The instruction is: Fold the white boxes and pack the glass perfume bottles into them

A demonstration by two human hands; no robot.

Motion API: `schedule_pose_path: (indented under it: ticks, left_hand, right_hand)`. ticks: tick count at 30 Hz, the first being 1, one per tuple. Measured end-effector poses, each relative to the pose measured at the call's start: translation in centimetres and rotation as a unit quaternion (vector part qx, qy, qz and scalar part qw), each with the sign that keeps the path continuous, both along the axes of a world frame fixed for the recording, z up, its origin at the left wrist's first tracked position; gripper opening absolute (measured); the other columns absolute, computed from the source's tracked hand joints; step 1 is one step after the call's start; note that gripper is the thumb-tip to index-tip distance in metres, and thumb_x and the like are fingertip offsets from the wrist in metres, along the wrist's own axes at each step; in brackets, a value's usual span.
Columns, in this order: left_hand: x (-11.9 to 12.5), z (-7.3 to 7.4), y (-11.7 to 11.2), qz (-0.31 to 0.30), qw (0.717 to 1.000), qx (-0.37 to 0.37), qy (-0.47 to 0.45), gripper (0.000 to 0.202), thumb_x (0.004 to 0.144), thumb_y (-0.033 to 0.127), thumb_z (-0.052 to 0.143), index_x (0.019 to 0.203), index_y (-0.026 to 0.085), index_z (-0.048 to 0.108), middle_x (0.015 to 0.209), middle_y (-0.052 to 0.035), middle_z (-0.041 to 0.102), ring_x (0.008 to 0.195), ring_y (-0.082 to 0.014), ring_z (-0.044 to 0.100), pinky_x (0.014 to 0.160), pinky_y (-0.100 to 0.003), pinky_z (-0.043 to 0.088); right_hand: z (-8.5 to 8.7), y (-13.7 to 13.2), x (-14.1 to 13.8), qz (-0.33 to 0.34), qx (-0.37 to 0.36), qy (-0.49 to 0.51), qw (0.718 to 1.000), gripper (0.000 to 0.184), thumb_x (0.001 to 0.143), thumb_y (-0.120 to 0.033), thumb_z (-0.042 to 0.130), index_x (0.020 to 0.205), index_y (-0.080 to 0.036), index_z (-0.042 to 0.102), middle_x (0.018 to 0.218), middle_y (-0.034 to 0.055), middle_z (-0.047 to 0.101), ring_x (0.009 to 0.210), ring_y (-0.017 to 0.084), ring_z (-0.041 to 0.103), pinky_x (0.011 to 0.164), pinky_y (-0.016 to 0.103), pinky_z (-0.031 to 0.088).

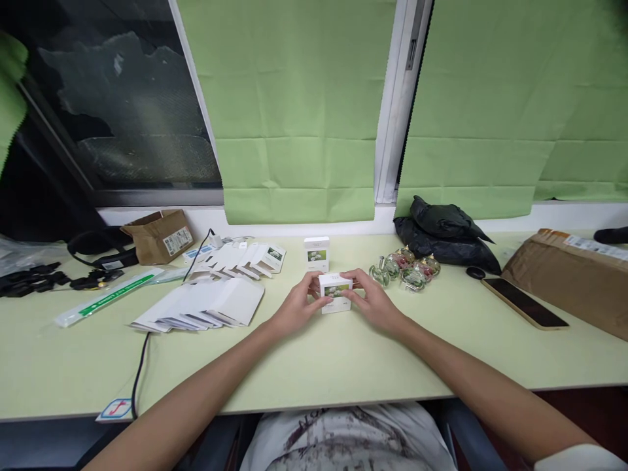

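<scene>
A small white box [336, 305] with a green picture on its front stands upright between my hands at the middle of the table. My left hand [303, 302] grips its left side, thumb on the front face. From the right, my right hand [371, 299] holds the same box with its thumb across the front. Just behind stands a second, similar white box [316, 255]. To the left lie flattened white cartons [216, 304] in a fanned stack, with more folded cartons [245, 260] behind them. Several clear glass-like ornaments [409, 267] sit right of my right hand.
Black plastic bags [441, 235], a phone [526, 303] and a large cardboard box [569, 275] occupy the right side. On the left are an open brown box [159, 237], a green-striped plastic sleeve [115, 297] and a black cable [140, 373] running over the front edge.
</scene>
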State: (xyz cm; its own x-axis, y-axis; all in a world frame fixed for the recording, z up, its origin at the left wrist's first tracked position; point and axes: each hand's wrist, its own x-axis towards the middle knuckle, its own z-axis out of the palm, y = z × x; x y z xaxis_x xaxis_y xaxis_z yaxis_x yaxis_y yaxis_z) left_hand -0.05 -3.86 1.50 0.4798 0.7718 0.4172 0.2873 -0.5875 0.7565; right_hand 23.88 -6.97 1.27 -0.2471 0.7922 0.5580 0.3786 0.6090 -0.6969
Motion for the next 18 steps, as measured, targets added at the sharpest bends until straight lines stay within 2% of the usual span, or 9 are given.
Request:
schedule_pose_path:
  ticks: [3, 5, 13, 18]
  left_hand:
    - [-0.04, 0.06, -0.03, -0.024, 0.999, -0.034, 0.027, 0.03, 0.095, 0.043, 0.066, 0.114, 0.021, 0.06, 0.104, -0.0042, 0.07, 0.092, -0.0195, 0.065, 0.082, -0.033, 0.054]
    - [-0.01, 0.15, -0.06, -0.021, 0.999, -0.039, 0.029, 0.027, 0.095, 0.042, 0.066, 0.111, 0.021, 0.06, 0.104, -0.0039, 0.071, 0.092, -0.02, 0.066, 0.082, -0.033, 0.054]
    - [0.08, 0.05, 0.02, -0.015, 0.998, -0.047, 0.032, 0.027, 0.096, 0.042, 0.064, 0.113, 0.022, 0.059, 0.109, -0.0057, 0.073, 0.098, -0.0231, 0.068, 0.084, -0.036, 0.056]
    - [0.08, -0.03, 0.2, -0.023, 0.998, -0.063, 0.02, 0.033, 0.096, 0.045, 0.064, 0.12, 0.022, 0.06, 0.115, -0.0068, 0.073, 0.103, -0.0244, 0.069, 0.088, -0.038, 0.057]
  right_hand:
    - [-0.13, -0.04, -0.03, 0.011, -0.044, 0.011, 0.999, 0.03, 0.101, -0.039, 0.06, 0.128, -0.028, 0.056, 0.124, 0.0063, 0.067, 0.108, 0.023, 0.065, 0.079, 0.033, 0.056]
    - [-0.13, -0.02, -0.05, 0.008, -0.046, 0.015, 0.999, 0.027, 0.1, -0.038, 0.06, 0.125, -0.027, 0.057, 0.124, 0.0063, 0.067, 0.107, 0.023, 0.066, 0.077, 0.032, 0.055]
    - [-0.05, -0.14, -0.28, 0.001, -0.038, 0.012, 0.999, 0.025, 0.1, -0.038, 0.06, 0.122, -0.026, 0.057, 0.121, 0.006, 0.068, 0.104, 0.022, 0.065, 0.079, 0.033, 0.053]
    - [-0.24, 0.07, -0.31, -0.004, -0.028, 0.009, 1.0, 0.027, 0.1, -0.038, 0.061, 0.124, -0.027, 0.057, 0.123, 0.0048, 0.068, 0.102, 0.021, 0.065, 0.086, 0.035, 0.053]
